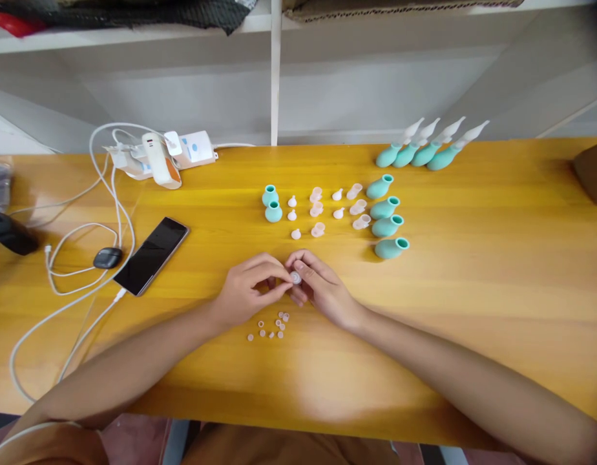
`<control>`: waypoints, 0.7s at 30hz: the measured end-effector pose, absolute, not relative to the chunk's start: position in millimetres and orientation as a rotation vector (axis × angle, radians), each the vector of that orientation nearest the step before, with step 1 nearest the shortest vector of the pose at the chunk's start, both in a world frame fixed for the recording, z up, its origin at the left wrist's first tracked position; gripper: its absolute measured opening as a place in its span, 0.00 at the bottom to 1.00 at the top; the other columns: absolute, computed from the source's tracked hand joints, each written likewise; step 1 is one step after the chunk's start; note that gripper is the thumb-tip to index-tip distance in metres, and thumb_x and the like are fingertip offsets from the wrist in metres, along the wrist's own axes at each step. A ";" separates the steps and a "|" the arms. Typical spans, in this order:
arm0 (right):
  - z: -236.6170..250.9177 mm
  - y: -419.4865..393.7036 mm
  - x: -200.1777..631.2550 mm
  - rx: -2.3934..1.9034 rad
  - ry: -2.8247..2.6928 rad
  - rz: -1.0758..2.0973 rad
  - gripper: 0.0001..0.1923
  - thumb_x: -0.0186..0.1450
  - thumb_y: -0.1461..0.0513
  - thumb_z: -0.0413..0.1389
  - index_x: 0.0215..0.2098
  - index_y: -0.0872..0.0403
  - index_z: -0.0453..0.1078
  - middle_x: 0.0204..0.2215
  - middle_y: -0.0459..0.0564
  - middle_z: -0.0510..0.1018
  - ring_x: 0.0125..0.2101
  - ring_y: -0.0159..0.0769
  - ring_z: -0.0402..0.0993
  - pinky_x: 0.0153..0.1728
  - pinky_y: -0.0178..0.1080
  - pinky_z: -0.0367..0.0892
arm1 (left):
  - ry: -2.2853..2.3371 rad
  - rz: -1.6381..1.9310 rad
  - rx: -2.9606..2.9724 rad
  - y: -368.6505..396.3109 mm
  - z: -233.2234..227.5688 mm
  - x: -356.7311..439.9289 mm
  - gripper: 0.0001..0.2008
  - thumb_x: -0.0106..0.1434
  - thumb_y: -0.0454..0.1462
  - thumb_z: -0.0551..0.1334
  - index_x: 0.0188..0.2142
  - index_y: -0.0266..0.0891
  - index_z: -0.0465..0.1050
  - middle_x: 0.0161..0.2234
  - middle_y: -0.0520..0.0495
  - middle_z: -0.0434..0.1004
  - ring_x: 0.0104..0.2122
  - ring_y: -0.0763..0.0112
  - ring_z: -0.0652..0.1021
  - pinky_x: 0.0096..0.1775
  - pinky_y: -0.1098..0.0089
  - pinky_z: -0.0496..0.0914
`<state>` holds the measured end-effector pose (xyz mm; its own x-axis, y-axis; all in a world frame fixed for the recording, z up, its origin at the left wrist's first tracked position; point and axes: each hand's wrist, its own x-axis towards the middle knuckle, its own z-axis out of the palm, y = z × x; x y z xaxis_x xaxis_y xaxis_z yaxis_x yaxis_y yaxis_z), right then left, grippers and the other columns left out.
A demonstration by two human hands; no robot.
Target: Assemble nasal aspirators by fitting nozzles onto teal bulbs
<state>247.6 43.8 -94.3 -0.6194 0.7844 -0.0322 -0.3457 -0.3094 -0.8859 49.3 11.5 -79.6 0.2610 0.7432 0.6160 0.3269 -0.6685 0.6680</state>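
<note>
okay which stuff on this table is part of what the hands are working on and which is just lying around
In use: left hand, right hand, small clear cap, tiny beads, teal bulbs, clear tips.
Lying about: phone, power strip, white cables.

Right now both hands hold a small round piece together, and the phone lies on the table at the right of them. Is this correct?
Not quite. The head view shows the left hand and right hand pinching the small round piece together, but the phone lies on the table to their left, not their right.
</note>
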 end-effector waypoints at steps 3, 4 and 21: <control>-95.3 43.2 247.6 -0.613 -1.188 1.978 0.21 0.76 0.44 0.64 0.46 0.53 0.68 0.32 0.39 0.69 0.23 0.23 0.65 0.26 0.33 0.65 | 1.008 1.365 2.131 11.6 -80.8 48.7 0.07 0.71 0.28 0.72 0.44 0.40 0.83 0.40 0.47 0.84 0.36 0.74 0.83 0.35 0.75 0.78; -95.6 43.0 247.7 -0.613 -1.192 1.972 0.21 0.76 0.44 0.64 0.46 0.53 0.68 0.32 0.39 0.69 0.23 0.23 0.66 0.26 0.33 0.65 | 1.016 1.356 2.132 11.6 -81.0 48.4 0.06 0.71 0.28 0.72 0.44 0.40 0.83 0.40 0.47 0.83 0.35 0.74 0.83 0.35 0.75 0.77; -93.8 43.5 247.9 -0.635 -1.277 1.879 0.21 0.77 0.44 0.62 0.45 0.52 0.67 0.32 0.40 0.69 0.26 0.25 0.66 0.30 0.34 0.65 | 1.044 1.343 2.194 10.0 -80.9 48.0 0.06 0.73 0.29 0.70 0.45 0.40 0.82 0.41 0.47 0.83 0.38 0.74 0.84 0.38 0.75 0.79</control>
